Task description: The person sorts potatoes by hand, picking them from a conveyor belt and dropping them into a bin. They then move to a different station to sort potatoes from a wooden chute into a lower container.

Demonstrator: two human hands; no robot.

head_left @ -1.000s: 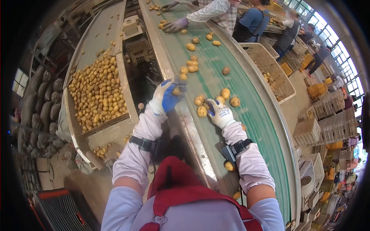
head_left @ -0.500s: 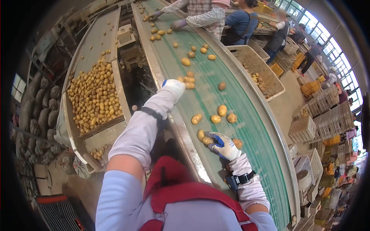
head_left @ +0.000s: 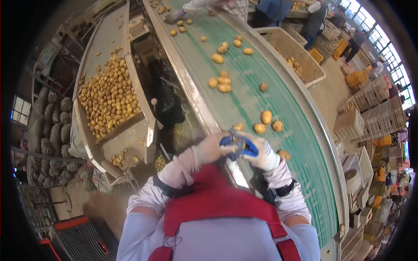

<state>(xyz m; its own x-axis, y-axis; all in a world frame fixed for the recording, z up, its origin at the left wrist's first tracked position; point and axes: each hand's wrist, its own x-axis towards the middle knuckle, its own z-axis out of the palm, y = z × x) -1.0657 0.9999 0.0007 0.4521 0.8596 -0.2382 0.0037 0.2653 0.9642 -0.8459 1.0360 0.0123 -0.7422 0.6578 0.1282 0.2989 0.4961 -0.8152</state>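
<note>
My left hand (head_left: 212, 148) and my right hand (head_left: 260, 153), both in white gloves with blue palms, meet fingertip to fingertip over the near left edge of the green conveyor belt (head_left: 283, 95). The curled fingers hide whatever lies between them. A potato (head_left: 238, 127) lies just beyond the fingertips. Three more potatoes (head_left: 266, 117) sit a little farther up the belt, and one potato (head_left: 284, 154) lies right beside my right wrist.
A metal hopper full of potatoes (head_left: 109, 95) runs along the belt's left side. Right of the belt stand a plastic crate (head_left: 300, 48) and stacked crates (head_left: 374, 113). Loose potatoes (head_left: 221, 83) ride farther up. A co-worker's gloved hand (head_left: 175, 16) reaches onto the far belt. Filled sacks (head_left: 43, 126) are piled at the far left.
My left arm has pulled back from its reach up the belt's left edge. My right hand has lifted off the potatoes, and the two hands have come together.
</note>
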